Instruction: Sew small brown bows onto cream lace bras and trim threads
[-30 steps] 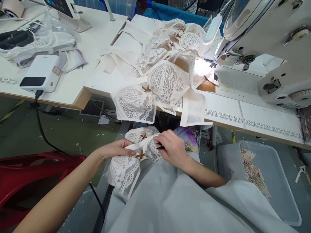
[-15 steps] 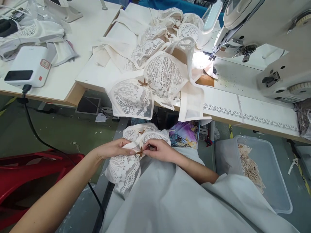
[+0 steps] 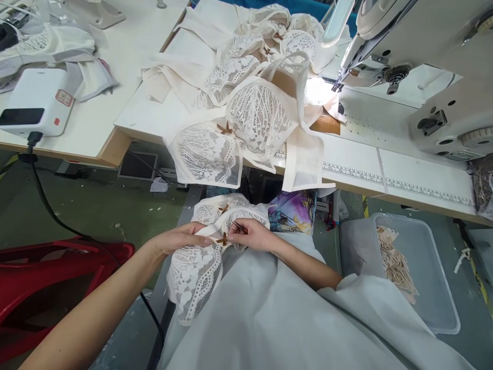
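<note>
A white lace bra (image 3: 196, 275) lies over my lap, with a small brown bow (image 3: 223, 238) at its centre. My left hand (image 3: 188, 237) pinches the fabric just left of that bow. Close on the bow's right side, my right hand (image 3: 250, 235) has closed fingers around a small dark pointed tool (image 3: 239, 226), its tip sticking out above the fingers; its exact kind is too small to tell. Behind the hands, more white lace with a second brown bow (image 3: 224, 208) rests on my lap. A grey cloth (image 3: 277, 303) covers my legs.
Several lace bras (image 3: 262, 110) are heaped on the sewing table, one hanging over its front edge. A sewing machine (image 3: 393, 67) with a lit needle area stands right. A clear bin (image 3: 435, 277) holds beige pieces. A white device (image 3: 42, 103) trails a black cable; a red stool (image 3: 57, 277) stands left.
The dark tool in my right hand has turned so its tip points more upward. My left hand keeps its hold on the bra. The view has shifted slightly.
</note>
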`<control>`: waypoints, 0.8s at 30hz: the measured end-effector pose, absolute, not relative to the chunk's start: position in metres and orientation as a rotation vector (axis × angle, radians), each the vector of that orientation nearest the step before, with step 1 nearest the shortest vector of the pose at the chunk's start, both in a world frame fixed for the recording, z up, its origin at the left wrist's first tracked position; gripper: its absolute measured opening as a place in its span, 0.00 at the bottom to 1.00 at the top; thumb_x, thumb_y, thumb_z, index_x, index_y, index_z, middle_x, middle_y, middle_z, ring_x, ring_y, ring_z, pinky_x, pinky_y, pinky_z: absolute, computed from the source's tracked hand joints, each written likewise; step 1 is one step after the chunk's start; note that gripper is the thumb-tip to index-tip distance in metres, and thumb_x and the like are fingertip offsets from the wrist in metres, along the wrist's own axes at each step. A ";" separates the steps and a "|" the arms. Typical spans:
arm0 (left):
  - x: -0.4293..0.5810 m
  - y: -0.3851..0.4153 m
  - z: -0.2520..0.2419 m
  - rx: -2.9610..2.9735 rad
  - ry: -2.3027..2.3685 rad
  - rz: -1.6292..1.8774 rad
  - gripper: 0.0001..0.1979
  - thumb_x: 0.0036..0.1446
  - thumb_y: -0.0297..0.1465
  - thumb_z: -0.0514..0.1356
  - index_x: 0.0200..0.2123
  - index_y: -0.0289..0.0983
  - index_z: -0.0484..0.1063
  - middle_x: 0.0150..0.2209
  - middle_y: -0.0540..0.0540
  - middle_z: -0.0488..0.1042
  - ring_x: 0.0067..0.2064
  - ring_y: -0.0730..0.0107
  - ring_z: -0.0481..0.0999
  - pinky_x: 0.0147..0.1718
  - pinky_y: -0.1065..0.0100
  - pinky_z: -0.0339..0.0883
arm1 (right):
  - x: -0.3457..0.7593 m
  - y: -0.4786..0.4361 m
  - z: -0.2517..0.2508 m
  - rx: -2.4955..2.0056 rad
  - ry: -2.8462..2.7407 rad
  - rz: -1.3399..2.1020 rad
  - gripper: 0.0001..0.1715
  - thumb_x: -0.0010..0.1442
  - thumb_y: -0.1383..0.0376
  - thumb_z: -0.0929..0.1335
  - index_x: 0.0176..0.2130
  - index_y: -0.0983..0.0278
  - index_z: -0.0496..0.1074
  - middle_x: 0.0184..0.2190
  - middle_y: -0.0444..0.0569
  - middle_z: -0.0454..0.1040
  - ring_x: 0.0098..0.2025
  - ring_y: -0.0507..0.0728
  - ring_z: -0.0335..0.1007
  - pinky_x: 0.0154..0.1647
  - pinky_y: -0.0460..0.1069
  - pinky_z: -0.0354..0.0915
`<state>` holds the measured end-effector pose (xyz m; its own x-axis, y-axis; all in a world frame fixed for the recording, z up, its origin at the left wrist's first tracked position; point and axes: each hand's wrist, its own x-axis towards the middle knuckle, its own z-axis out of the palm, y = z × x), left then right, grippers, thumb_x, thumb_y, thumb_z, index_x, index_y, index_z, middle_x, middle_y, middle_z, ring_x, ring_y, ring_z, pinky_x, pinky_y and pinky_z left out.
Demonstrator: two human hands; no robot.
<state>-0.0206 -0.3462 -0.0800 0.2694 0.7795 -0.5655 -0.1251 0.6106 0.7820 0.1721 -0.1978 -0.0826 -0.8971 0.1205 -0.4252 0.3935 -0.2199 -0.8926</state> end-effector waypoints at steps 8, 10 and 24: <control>-0.021 -0.353 -0.089 0.666 1.157 0.672 0.22 0.49 0.45 0.67 0.40 0.34 0.77 0.29 0.49 0.69 0.30 0.72 0.61 0.29 0.71 0.55 | 0.181 -0.203 -0.073 0.512 2.440 -1.791 0.04 0.58 0.66 0.70 0.31 0.62 0.71 0.30 0.42 0.73 0.30 0.50 0.65 0.32 0.45 0.59; -0.022 -0.353 -0.089 0.680 1.150 0.660 0.21 0.48 0.46 0.68 0.37 0.35 0.77 0.28 0.50 0.67 0.29 0.73 0.60 0.29 0.71 0.54 | 0.179 -0.198 -0.072 0.448 2.570 -1.763 0.04 0.60 0.64 0.69 0.35 0.62 0.74 0.36 0.46 0.76 0.37 0.52 0.70 0.39 0.46 0.64; -0.036 -0.341 -0.074 0.797 1.190 0.547 0.23 0.54 0.48 0.66 0.42 0.35 0.76 0.30 0.51 0.65 0.29 0.73 0.58 0.27 0.72 0.53 | 0.136 -0.125 -0.063 0.172 2.418 -1.266 0.19 0.53 0.52 0.74 0.27 0.63 0.70 0.21 0.37 0.61 0.25 0.48 0.53 0.28 0.47 0.47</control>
